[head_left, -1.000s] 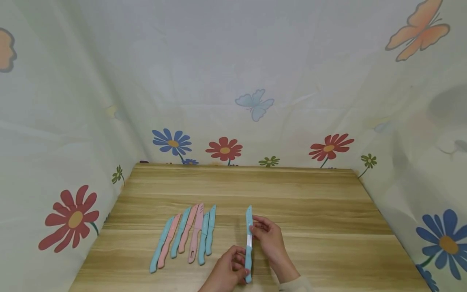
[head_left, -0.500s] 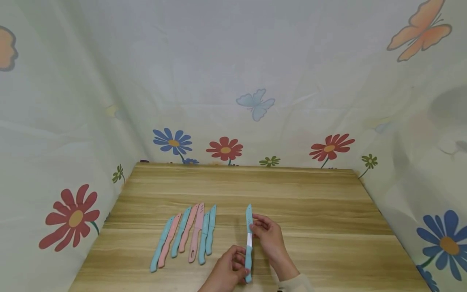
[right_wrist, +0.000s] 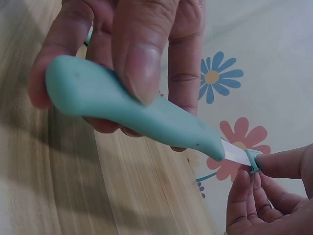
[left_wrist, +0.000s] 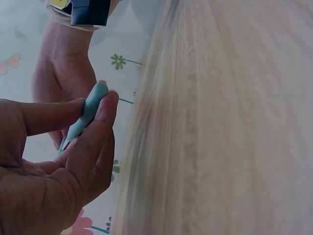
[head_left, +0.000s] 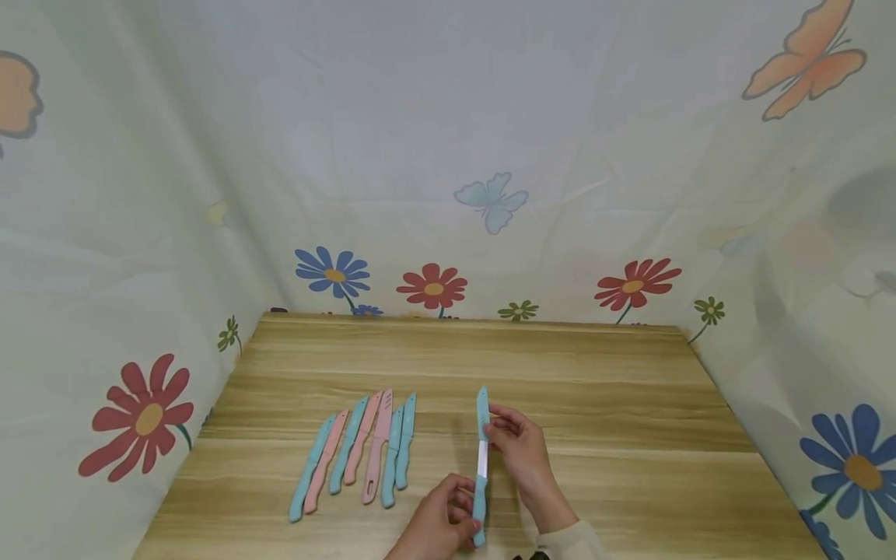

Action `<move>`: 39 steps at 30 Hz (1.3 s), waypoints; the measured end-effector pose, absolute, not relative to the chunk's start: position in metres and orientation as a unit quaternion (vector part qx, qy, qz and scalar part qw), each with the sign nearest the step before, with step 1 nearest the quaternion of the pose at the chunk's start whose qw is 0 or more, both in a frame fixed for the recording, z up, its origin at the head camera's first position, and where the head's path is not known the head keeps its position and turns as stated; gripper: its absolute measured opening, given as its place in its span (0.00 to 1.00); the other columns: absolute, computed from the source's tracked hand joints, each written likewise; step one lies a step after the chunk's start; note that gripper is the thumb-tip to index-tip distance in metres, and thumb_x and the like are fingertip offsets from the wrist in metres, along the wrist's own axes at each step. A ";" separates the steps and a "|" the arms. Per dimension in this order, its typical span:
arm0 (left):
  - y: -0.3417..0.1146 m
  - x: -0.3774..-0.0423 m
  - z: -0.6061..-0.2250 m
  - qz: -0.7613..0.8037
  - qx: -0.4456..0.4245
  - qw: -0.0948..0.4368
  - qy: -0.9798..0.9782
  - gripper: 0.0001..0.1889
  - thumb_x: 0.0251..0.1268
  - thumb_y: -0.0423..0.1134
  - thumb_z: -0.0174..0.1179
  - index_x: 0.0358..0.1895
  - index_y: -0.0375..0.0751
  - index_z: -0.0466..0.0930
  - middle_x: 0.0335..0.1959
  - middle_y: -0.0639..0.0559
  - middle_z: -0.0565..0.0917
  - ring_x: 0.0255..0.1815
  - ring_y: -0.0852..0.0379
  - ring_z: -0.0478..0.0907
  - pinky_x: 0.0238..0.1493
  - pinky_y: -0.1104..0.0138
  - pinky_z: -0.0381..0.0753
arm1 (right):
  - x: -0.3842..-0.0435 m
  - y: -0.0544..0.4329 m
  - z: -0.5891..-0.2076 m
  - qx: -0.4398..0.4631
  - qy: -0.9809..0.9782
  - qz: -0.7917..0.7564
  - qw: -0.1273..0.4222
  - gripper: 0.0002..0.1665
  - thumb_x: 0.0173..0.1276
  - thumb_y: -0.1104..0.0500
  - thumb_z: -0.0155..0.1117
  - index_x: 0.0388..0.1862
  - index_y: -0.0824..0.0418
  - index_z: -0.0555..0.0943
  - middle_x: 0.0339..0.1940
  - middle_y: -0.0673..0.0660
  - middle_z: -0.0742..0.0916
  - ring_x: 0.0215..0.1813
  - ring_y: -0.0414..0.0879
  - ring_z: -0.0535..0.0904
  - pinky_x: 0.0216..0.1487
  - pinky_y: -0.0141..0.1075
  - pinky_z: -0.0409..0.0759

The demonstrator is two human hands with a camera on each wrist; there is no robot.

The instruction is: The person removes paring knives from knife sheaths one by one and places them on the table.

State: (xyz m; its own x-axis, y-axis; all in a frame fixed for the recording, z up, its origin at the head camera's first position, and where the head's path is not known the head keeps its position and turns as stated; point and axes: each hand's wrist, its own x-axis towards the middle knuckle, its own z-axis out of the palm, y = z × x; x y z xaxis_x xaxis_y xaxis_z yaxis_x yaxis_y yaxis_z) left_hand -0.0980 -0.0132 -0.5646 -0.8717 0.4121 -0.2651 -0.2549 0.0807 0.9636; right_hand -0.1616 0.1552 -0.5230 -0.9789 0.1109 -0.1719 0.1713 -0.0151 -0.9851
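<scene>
In the head view my left hand point(head_left: 434, 521) pinches the teal handle point(head_left: 479, 502) of a small knife between thumb and fingers. My right hand point(head_left: 521, 455) pinches the matching teal sheath point(head_left: 483, 408) at its lower part. The knife points away from me, above the table. A length of shiny blade point(head_left: 483, 459) shows between handle and sheath, its tip hidden inside. Seen from the right wrist, the bare blade point(right_wrist: 235, 152) runs into the sheath mouth point(right_wrist: 253, 160). The handle's rounded end point(left_wrist: 100, 90) sticks out of my left fingers in the left wrist view.
Left of my hands, several teal and pink knives in sheaths lie side by side on the wooden table point(head_left: 609, 389), among them a pink one point(head_left: 376, 459) with a slot in its handle. A flower-printed cloth point(head_left: 392, 140) hangs around the table.
The sheath has slid a little away from the handle, so more blade shows. My right hand has moved slightly forward and to the right; the left keeps its grip. The other knives are unmoved.
</scene>
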 end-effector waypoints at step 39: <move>-0.014 -0.107 -0.560 0.679 0.045 0.231 0.695 0.23 0.61 0.22 0.66 0.57 0.39 0.74 0.43 0.46 0.78 0.36 0.54 0.81 0.32 0.62 0.89 | -0.163 0.177 -0.525 0.121 0.695 -0.709 -0.003 0.22 0.73 0.69 0.63 0.65 0.71 0.77 0.45 0.58 0.86 0.40 0.40 0.83 0.44 0.33 0.87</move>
State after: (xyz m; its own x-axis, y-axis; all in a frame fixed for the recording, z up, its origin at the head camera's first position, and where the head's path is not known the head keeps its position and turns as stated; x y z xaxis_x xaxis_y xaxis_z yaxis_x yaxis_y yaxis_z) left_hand -0.1069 -0.0141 -0.5595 -0.8891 0.3769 -0.2597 -0.2507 0.0736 0.9653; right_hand -0.1626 0.1766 -0.5245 -0.9707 0.1725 -0.1674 0.1638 -0.0351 -0.9859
